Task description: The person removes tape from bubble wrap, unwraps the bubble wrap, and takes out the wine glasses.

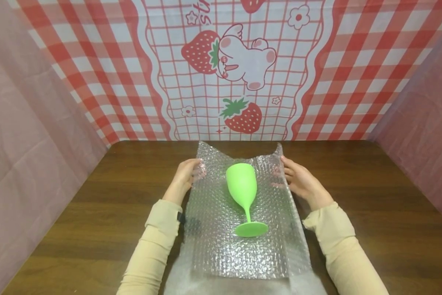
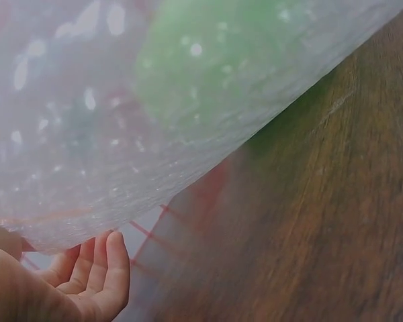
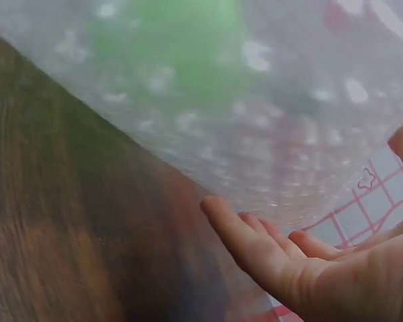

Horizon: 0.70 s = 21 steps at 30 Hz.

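A lime-green goblet (image 1: 241, 184) lies on a sheet of clear bubble wrap (image 1: 243, 258), its bowl towards the back and its round foot towards the front. My left hand (image 1: 185, 174) grips the sheet's left edge near the far end. Opposite it, my right hand (image 1: 302, 180) holds the right edge close to the far corner. Both wrist views show the raised bubble wrap from below, the goblet a blurred green shape through it. Fingers (image 2: 115, 268) of the left hand reach under the sheet; those of the right hand, fingers (image 3: 248, 245), stretch beneath it too.
A whitish translucent sheet (image 1: 302, 282) lies under the bubble wrap and spreads towards the front. The brown wooden table (image 1: 95, 213) extends to both sides. Behind it hangs a red checked cloth (image 1: 117, 73) with strawberries; pinkish curtains (image 1: 29, 102) flank it.
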Each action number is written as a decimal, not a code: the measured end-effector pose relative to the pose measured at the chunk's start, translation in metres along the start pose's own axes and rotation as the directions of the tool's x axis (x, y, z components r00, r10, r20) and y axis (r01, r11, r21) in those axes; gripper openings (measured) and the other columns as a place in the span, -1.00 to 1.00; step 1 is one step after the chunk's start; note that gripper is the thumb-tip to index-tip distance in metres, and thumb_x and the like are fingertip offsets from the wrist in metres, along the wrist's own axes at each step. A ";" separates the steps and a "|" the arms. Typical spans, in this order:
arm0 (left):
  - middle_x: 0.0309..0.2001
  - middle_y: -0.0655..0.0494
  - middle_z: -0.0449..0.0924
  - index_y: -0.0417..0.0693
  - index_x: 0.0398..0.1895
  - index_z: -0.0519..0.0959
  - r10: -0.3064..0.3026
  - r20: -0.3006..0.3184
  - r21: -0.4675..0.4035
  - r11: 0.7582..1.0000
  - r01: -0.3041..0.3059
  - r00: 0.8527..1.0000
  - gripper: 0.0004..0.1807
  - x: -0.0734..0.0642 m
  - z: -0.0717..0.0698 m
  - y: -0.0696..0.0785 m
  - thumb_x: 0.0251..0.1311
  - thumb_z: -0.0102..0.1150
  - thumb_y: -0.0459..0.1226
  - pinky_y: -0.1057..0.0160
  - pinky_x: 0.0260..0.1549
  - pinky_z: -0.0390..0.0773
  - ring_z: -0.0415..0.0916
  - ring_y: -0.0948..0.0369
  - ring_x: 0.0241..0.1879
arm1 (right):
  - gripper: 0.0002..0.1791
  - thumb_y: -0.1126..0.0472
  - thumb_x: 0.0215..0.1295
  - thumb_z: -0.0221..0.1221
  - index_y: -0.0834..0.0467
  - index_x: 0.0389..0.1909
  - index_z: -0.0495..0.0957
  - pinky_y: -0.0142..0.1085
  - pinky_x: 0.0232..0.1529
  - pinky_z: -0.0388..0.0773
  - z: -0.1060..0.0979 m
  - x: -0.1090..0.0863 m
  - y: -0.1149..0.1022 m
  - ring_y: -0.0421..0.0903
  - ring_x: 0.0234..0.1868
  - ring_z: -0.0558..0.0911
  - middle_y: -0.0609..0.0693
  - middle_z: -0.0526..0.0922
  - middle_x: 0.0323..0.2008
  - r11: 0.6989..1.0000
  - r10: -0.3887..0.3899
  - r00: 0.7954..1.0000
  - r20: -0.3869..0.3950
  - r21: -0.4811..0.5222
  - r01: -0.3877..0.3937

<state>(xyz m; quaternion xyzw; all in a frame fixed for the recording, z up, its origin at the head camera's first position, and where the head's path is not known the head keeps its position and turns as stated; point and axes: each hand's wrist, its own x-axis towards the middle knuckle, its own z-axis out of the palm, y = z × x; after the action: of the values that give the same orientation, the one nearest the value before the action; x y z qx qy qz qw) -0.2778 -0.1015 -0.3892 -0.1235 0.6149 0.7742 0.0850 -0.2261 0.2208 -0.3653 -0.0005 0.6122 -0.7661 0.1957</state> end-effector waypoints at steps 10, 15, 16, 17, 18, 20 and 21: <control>-0.51 0.17 0.47 -0.33 -0.02 0.35 0.000 0.069 0.013 1.000 -0.001 0.998 -0.72 -0.003 -0.001 0.001 0.26 -0.10 -0.36 0.40 -0.47 0.60 0.48 0.34 -0.58 | -0.36 -0.06 0.32 -0.03 0.20 0.25 0.01 -0.12 0.06 0.48 -0.010 -0.012 -0.001 -0.14 0.05 0.42 0.11 0.22 0.14 0.995 0.038 0.999 -0.030 -0.086 -0.040; -0.47 0.18 0.46 -0.31 -0.09 0.37 0.022 0.123 0.023 0.999 -0.025 0.992 -0.79 -0.006 -0.005 0.002 0.27 -0.12 -0.38 0.34 -0.33 0.61 0.47 0.35 -0.55 | -0.66 0.07 0.34 -0.02 0.15 0.01 0.18 -0.10 0.03 0.50 -0.014 -0.015 -0.001 -0.15 -0.03 0.51 -0.03 0.45 -0.09 0.999 0.039 0.999 0.008 -0.035 -0.038; -0.47 0.18 0.47 -0.32 -0.09 0.37 0.022 0.131 0.028 0.999 -0.026 0.991 -0.79 -0.007 -0.006 0.002 0.27 -0.12 -0.38 0.34 -0.32 0.61 0.47 0.34 -0.55 | -0.72 0.10 0.36 -0.05 0.14 -0.03 0.21 -0.09 0.03 0.50 -0.015 -0.015 -0.001 -0.15 -0.04 0.53 -0.05 0.48 -0.11 0.999 0.039 0.999 0.023 -0.014 -0.038; -0.48 0.18 0.48 -0.33 -0.08 0.37 0.019 0.138 0.040 0.999 -0.025 0.990 -0.78 -0.007 -0.007 0.003 0.26 -0.11 -0.38 0.34 -0.32 0.61 0.49 0.34 -0.54 | -0.79 0.13 0.37 -0.07 0.13 -0.08 0.25 -0.09 0.03 0.50 -0.016 -0.016 -0.001 -0.15 -0.06 0.54 -0.05 0.52 -0.14 0.999 0.041 0.999 0.034 0.009 -0.041; -0.49 0.18 0.50 -0.32 -0.07 0.37 0.014 0.141 0.065 0.998 -0.024 0.990 -0.77 -0.007 -0.008 0.003 0.25 -0.09 -0.37 0.36 -0.35 0.61 0.51 0.34 -0.54 | -0.85 0.15 0.38 -0.08 0.12 -0.13 0.29 -0.08 0.03 0.50 -0.017 -0.017 -0.001 -0.14 -0.06 0.56 -0.05 0.54 -0.16 0.999 0.042 0.998 0.046 0.029 -0.043; -0.48 0.17 0.52 -0.33 -0.02 0.36 0.003 0.146 0.122 0.992 -0.021 0.989 -0.71 -0.008 -0.010 0.003 0.25 -0.07 -0.34 0.37 -0.38 0.61 0.53 0.33 -0.52 | -0.89 0.17 0.39 -0.10 0.10 -0.18 0.33 -0.06 0.05 0.48 -0.019 -0.019 -0.001 -0.13 -0.06 0.57 -0.04 0.56 -0.16 0.998 0.050 0.997 0.065 0.035 -0.052; -0.47 0.17 0.52 -0.35 0.02 0.34 -0.002 0.146 0.152 0.988 -0.021 0.989 -0.67 -0.008 -0.011 0.003 0.24 -0.06 -0.33 0.38 -0.39 0.60 0.53 0.32 -0.51 | -0.88 0.18 0.39 -0.11 0.11 -0.18 0.35 -0.06 0.06 0.47 -0.020 -0.019 -0.001 -0.13 -0.06 0.57 -0.03 0.56 -0.15 0.998 0.054 0.996 0.070 0.030 -0.056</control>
<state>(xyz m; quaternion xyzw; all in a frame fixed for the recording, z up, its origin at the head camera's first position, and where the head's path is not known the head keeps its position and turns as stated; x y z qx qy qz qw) -0.2696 -0.1129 -0.3860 -0.0569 0.6653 0.7320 0.1350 -0.2136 0.2459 -0.3645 -0.0071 0.5925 -0.7697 0.2377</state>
